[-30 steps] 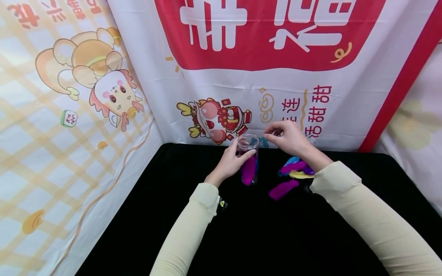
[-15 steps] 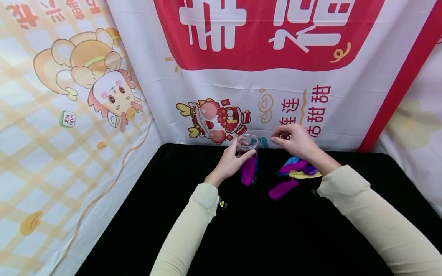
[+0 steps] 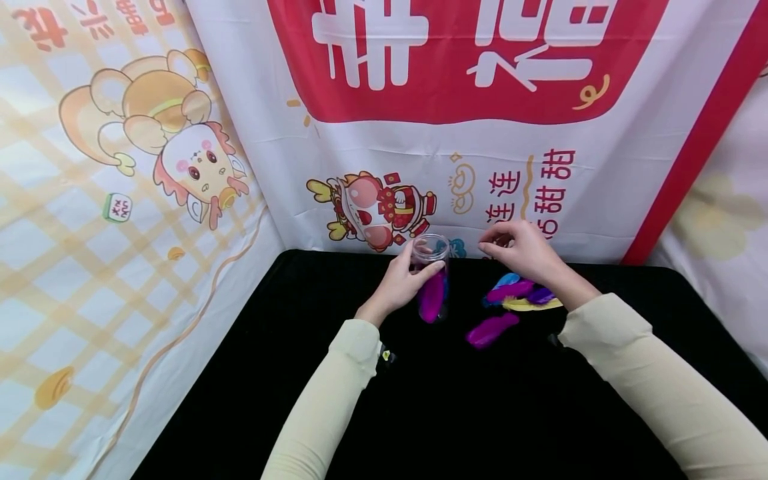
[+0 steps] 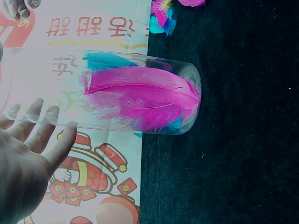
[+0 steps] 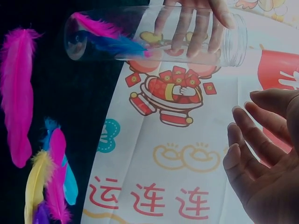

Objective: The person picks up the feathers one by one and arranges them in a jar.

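Observation:
My left hand [image 3: 397, 283] grips a clear jar [image 3: 441, 257] near its uncapped mouth, thumb on the near side and fingers round the back. Inside lie a magenta feather [image 4: 140, 91] and blue feathers [image 4: 107, 60], down toward the jar's base. My right hand [image 3: 521, 252] hovers to the right of the jar mouth, its fingers loosely curved and nothing between them in the right wrist view. Under its wrist is a small pile of feathers on the table, with a yellow feather [image 3: 528, 305] among blue, magenta and purple ones.
A single magenta feather [image 3: 492, 331] lies in front of the pile on the black table [image 3: 480, 413]. Behind the table's far edge hangs a printed cloth [image 3: 372, 147], and a checked cloth [image 3: 150, 267] covers the left side.
My right hand has drawn back from the jar mouth, to the right and slightly down. The left hand and jar have stayed in place.

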`<state>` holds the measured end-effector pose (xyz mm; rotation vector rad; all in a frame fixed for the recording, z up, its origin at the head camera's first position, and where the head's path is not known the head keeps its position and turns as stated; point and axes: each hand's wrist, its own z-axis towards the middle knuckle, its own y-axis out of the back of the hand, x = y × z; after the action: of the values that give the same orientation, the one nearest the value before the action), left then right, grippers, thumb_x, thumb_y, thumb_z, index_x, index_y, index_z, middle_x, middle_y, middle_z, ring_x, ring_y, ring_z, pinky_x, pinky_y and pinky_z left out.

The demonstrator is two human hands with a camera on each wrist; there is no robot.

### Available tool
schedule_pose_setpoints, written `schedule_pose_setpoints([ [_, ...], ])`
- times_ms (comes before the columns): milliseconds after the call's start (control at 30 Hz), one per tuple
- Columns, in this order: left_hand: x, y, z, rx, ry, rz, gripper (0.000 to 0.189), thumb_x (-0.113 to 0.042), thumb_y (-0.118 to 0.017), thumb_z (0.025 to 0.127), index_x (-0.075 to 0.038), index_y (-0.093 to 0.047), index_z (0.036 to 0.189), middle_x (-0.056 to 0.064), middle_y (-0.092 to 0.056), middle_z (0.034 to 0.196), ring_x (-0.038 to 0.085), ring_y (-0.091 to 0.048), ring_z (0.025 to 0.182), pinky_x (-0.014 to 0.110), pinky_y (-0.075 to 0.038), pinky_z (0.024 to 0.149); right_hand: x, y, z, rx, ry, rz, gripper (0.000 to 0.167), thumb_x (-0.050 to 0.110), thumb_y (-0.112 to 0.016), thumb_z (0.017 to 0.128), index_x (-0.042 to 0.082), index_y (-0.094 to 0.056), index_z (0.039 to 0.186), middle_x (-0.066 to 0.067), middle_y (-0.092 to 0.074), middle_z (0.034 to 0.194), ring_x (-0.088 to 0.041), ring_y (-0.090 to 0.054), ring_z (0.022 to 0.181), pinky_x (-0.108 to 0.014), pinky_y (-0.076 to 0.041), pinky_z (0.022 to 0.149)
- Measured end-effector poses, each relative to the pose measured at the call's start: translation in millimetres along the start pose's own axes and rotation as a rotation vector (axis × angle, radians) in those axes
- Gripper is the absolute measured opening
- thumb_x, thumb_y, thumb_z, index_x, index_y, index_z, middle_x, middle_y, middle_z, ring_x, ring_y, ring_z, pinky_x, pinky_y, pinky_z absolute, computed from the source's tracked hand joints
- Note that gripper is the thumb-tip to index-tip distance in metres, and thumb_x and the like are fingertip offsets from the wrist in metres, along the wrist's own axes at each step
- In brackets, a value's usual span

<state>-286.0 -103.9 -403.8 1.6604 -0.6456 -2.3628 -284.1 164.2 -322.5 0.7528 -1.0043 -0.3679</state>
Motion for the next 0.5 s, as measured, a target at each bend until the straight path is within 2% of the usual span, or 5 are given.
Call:
schedule_pose_setpoints([
  [267, -0.1, -0.1, -1.3, 0.006, 0.004, 0.003, 0.069, -0.044, -0.067, 0.099, -0.011, -0.041, 0.153, 0.002, -0.063, 0.133, 0.012, -0.06, 0.122, 0.035, -0.05, 0.104, -6.8, 2.0, -8.0, 0.04, -0.055, 0.03, 0.014, 0.019, -0.07, 0.099, 0.009, -0.077, 0.105, -0.009, -0.074, 0.101, -0.028, -0.068, 0.093, -0.04, -0.055, 0.076],
  [500, -1.2, 0.1, -0.7, 0.002, 0.012, -0.005, 0.066, -0.047, -0.067, 0.099, -0.017, -0.042, 0.152, -0.002, -0.063, 0.131, 0.011, -0.061, 0.12, 0.035, -0.051, 0.103, -12.5, 4.5, -12.2, 0.055, -0.086, 0.02, 0.017, 0.021, -0.069, 0.1, 0.008, -0.077, 0.107, -0.01, -0.074, 0.105, -0.027, -0.068, 0.094, -0.041, -0.056, 0.079],
])
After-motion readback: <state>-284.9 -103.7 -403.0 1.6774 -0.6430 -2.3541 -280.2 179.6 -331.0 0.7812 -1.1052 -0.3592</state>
